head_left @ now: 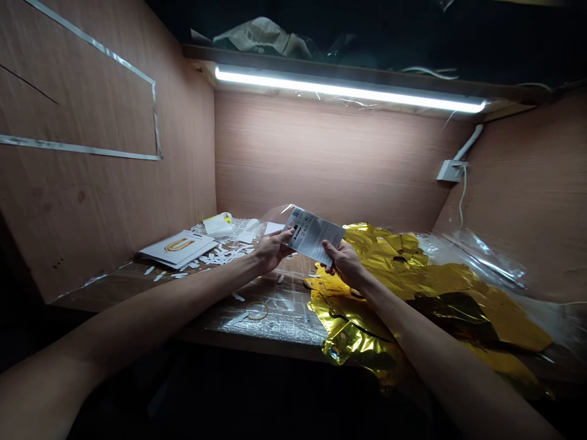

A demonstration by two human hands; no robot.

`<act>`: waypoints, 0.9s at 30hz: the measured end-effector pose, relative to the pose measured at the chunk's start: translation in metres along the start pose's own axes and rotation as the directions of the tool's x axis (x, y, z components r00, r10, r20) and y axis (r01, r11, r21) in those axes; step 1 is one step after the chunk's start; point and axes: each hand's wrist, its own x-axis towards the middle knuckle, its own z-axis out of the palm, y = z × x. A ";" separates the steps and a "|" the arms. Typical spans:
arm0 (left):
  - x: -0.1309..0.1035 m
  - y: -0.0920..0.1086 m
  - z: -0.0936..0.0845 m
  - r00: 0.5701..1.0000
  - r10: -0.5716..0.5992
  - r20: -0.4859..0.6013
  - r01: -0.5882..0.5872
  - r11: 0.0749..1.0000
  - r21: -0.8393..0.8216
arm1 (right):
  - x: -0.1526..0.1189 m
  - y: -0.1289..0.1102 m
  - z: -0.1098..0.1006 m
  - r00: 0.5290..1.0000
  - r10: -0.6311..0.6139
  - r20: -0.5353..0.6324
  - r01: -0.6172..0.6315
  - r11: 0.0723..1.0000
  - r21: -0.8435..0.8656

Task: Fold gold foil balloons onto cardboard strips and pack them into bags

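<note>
Both of my hands hold a clear plastic packet with a white printed card inside (312, 235), raised a little above the desk. My left hand (271, 249) grips its left edge. My right hand (343, 260) grips its lower right corner. Under and to the right of my right hand lies a crumpled pile of gold foil balloons (413, 287).
A stack of white packets with a gold letter print (178, 247) lies at the left, with several small white paper scraps (220, 256) around it. A rubber band (257, 310) sits on the desk (137, 284) near the front edge. Clear plastic bags (481, 250) lie at the right. Wooden walls enclose the booth.
</note>
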 end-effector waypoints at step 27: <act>0.003 -0.002 0.000 0.998 0.015 -0.068 -0.018 0.999 -0.046 | 0.002 -0.005 0.012 0.990 -0.139 -0.035 0.131 0.979 -0.158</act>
